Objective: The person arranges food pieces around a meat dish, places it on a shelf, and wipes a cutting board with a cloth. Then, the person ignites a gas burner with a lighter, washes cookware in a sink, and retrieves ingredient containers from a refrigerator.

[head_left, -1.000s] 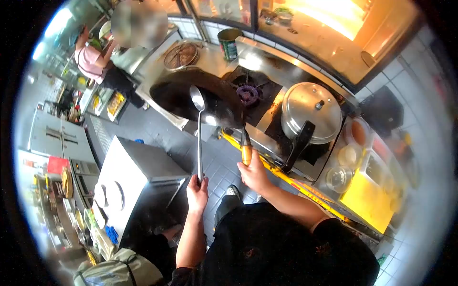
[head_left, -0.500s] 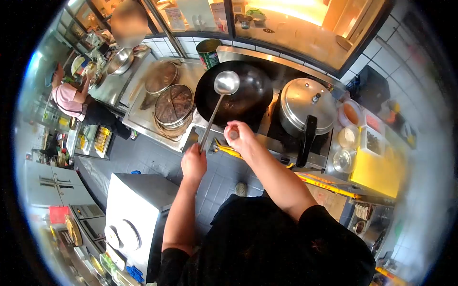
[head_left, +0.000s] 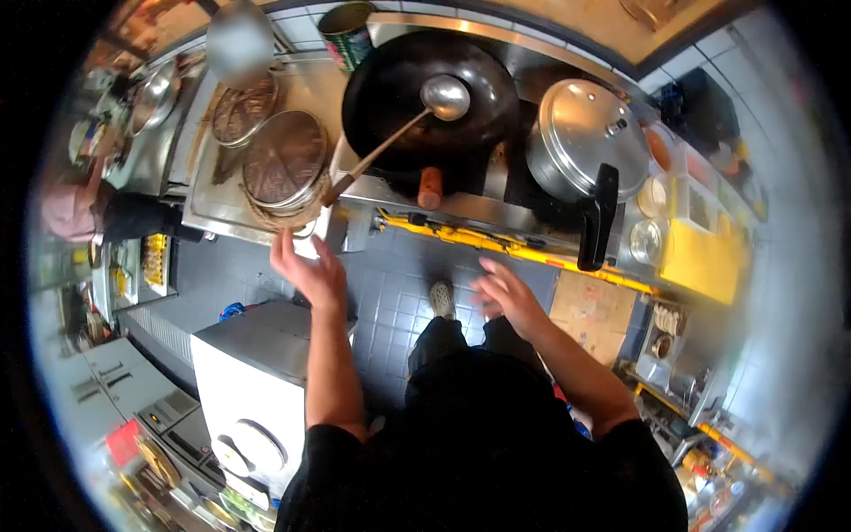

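Observation:
A black wok (head_left: 381,89) stands on the stove, its short wooden handle (head_left: 430,188) pointing towards me. Inside it rests the bowl of a metal ladle (head_left: 446,97), and the long ladle handle leans over the wok's rim at the left. Just below the end of that handle is my left hand (head_left: 312,273), fingers apart and holding nothing. My right hand (head_left: 512,300), a little blurred, hangs over the floor below the stove front. Its fingers are spread and nothing is in them.
Right of the wok sits a pressure cooker (head_left: 585,124) with a black handle jutting forward. Round steamer-like lids (head_left: 285,158) lie on the left counter, near a large green can (head_left: 347,40). A yellow pipe (head_left: 505,248) runs along the stove front. A person (head_left: 75,211) stands far left.
My left hand has let go of the ladle, which now leans in the wok. My right hand has released the wok handle. Both hands have drawn back, and the view has tilted down.

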A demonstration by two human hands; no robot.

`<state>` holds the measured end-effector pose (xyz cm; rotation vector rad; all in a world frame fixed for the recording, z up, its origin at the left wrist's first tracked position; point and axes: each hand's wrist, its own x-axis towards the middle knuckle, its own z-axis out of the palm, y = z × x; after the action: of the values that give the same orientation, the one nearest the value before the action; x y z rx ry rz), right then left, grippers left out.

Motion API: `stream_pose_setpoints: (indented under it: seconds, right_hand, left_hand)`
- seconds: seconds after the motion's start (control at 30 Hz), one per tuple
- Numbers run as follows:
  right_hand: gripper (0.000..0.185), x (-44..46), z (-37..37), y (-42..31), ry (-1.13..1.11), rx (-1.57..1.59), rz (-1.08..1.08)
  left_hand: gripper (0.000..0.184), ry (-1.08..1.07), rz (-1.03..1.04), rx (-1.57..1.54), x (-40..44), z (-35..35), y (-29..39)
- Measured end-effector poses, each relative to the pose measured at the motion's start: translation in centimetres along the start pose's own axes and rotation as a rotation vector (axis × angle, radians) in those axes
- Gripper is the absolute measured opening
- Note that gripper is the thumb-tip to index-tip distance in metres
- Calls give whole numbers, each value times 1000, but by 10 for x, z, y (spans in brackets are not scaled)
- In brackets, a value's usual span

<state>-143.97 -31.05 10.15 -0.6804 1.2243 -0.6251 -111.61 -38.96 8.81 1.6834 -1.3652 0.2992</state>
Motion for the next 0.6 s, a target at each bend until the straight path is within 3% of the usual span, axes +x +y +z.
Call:
stream_pose_setpoints:
  seconds: [0.1, 0.17, 0.2, 0.23, 0.27, 0.3, 0.33, 0.4, 0.43, 0.47, 0.53, 0.6]
  right_hand:
    - [53, -43, -93, 167, 374, -246, 149]
    - [48, -102, -153, 269, 595, -669, 135]
    - [44, -132, -180, 306, 636, -768, 255]
    - [41, -165, -203, 342, 681, -857, 386]
    - [37, -200, -230, 388, 697, -750, 404]
    - [37, -237, -244, 409, 719, -700, 438]
    - [36, -270, -259, 427, 731, -656, 416]
    - [35, -330, -277, 461, 793, -627, 347]
    - [35, -334, -256, 401, 942, -292, 515]
    - [35, -329, -222, 309, 1144, 50, 640]
    - [36, -356, -234, 330, 1126, -61, 699]
    - [32, -368, -226, 330, 1177, -37, 704]
  left_hand:
    - [37, -115, -498, -336, -104, 26, -36]
    - [35, -384, -589, -312, -164, 75, -49]
    - [44, -684, -598, -257, -191, 102, -67]
    - [43, -730, -738, -402, -234, 146, -97]
    - [42, -730, -1128, -701, -239, 173, -95]
    - [43, -821, -1353, -803, -243, 201, -108]
    - [39, -764, -1284, -724, -250, 225, -100]
    - [41, -875, -1268, -826, -239, 245, -93]
    - [41, -766, -1501, -1024, -237, 252, -98]
    - [36, -857, -1368, -901, -240, 262, -104]
    - [31, -709, -1326, -890, -244, 267, -103]
    - [38, -700, -1335, -836, -244, 267, -97]
